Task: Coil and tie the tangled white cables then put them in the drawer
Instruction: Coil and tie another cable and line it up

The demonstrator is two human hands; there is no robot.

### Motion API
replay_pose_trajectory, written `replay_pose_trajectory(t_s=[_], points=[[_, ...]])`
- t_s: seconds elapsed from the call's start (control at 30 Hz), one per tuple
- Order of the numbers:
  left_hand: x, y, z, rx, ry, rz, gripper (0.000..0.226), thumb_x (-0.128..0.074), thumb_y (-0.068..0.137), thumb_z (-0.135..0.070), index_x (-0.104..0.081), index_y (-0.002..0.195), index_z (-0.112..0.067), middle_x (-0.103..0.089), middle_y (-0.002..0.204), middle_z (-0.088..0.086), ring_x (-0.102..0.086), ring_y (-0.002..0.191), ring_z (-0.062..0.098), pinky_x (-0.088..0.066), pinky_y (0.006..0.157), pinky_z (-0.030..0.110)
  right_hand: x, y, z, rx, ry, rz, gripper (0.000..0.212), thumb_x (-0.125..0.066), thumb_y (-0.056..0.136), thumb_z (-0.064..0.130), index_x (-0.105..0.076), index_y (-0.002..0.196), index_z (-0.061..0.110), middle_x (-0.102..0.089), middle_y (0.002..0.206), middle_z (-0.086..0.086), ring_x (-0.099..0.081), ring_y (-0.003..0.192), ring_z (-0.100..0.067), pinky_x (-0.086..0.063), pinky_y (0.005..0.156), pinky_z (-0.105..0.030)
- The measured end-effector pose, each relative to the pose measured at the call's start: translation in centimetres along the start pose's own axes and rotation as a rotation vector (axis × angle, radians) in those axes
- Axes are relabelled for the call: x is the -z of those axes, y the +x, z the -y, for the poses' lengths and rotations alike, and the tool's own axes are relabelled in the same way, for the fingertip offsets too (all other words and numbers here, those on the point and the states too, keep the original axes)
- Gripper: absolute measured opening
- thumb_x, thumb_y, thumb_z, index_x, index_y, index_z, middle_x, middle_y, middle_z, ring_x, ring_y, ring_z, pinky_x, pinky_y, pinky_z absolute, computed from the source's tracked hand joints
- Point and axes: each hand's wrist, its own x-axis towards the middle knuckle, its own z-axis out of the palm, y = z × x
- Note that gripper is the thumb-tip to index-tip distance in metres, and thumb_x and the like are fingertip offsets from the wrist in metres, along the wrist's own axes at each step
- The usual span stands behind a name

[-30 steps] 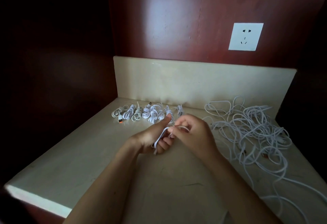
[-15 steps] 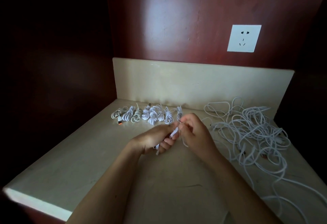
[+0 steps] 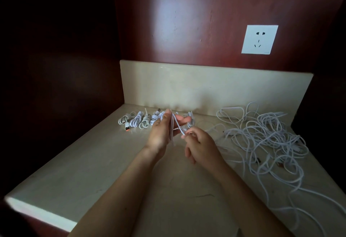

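Cable (image 3: 171,130) over desk (image 3: 93,161) centre, bundle gripped by left hand (image 3: 159,135) fingers (image 3: 182,118); free end pinched by right hand (image 3: 202,146) fingers. Coils (image 3: 142,120) at 11 o'clock; tangle (image 3: 262,135) at 3 o'clock.

Home nook, dark wood panels (image 3: 187,21), wall socket (image 3: 259,39), beige stone counter (image 3: 89,161)

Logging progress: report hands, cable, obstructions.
Left hand holds folded cable. Right hand pinches its free strand. Tangle lies right, tied coils behind. Nothing blocks the hands.
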Motion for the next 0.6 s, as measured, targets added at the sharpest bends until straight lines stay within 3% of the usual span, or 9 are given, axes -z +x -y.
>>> replay_pose_trajectory(t_s=[0.07,0.17,0.23,0.3,0.43,0.5,0.6], points=[[-0.3,0.1,-0.1,0.073,-0.17,-0.02,0.044,-0.029,0.106,-0.034,-0.055,0.082,-0.009,-0.075,0.084,0.015,-0.069,0.089,0.028,-0.056,0.085,0.036,0.1,0.0,0.1,-0.07,-0.021,0.047,0.019,-0.049,0.093,0.023,-0.057,0.077,0.018,-0.056,0.048,-0.002,-0.048,0.041,-0.012,-0.045,0.058,-0.031],[-0.4,0.1,-0.4,0.145,-0.347,-0.014,0.046,-0.025,0.107,-0.038,-0.046,0.076,-0.011,-0.066,0.06,0.007,-0.072,0.07,0.022,-0.06,0.068,0.035,0.6,0.0,0.5,-0.076,-0.104,0.028,0.03,-0.049,0.091,0.025,-0.052,0.062,0.015,-0.056,0.054,-0.004,-0.054,0.055,-0.02,-0.049,0.066,-0.038],[-0.6,0.2,-0.5,0.154,-0.38,-0.022,0.046,-0.023,0.106,-0.04,-0.041,0.072,-0.014,-0.052,0.05,-0.001,-0.065,0.054,0.017,-0.052,0.062,0.031,0.7,-0.1,0.9,-0.06,-0.145,0.028,0.036,-0.047,0.09,0.026,-0.047,0.059,0.01,-0.059,0.06,-0.012,-0.058,0.066,-0.029,-0.047,0.069,-0.04],[-0.9,0.2,-0.6,0.152,-0.416,-0.031,0.046,-0.023,0.106,-0.042,-0.038,0.07,-0.017,-0.039,0.045,-0.005,-0.048,0.04,0.012,-0.044,0.051,0.025,0.7,-0.1,1.1,-0.045,-0.165,0.013,0.036,-0.04,0.084,0.034,-0.048,0.061,0.008,-0.061,0.065,-0.015,-0.059,0.07,-0.032,-0.045,0.067,-0.04],[0.8,0.8,-1.0,0.124,-0.655,-0.106,0.044,-0.029,0.104,-0.043,-0.034,0.066,-0.022,-0.023,0.041,-0.008,-0.022,0.03,0.004,-0.022,0.029,0.016,0.9,0.3,0.2,-0.056,-0.216,-0.045,0.046,-0.034,0.075,0.038,-0.067,0.076,0.006,-0.069,0.077,-0.013,-0.061,0.079,-0.03,-0.046,0.07,-0.039],[2.0,1.2,-1.2,0.122,-0.666,-0.137,0.044,-0.031,0.104,-0.043,-0.033,0.065,-0.022,-0.021,0.041,-0.009,-0.019,0.03,0.003,-0.014,0.03,0.016,1.5,0.5,-0.5,-0.071,-0.269,-0.074,0.044,-0.033,0.076,0.038,-0.064,0.077,0.006,-0.068,0.079,-0.011,-0.06,0.082,-0.032,-0.045,0.07,-0.039],[2.6,1.4,-1.0,0.121,-0.579,-0.16,0.044,-0.032,0.104,-0.043,-0.034,0.066,-0.022,-0.02,0.043,-0.011,-0.017,0.031,0.003,-0.013,0.03,0.017,1.8,0.1,-0.7,-0.016,-0.296,-0.058,0.031,-0.043,0.085,0.04,-0.065,0.086,0.018,-0.065,0.076,0.002,-0.06,0.08,-0.02,-0.046,0.071,-0.032]])
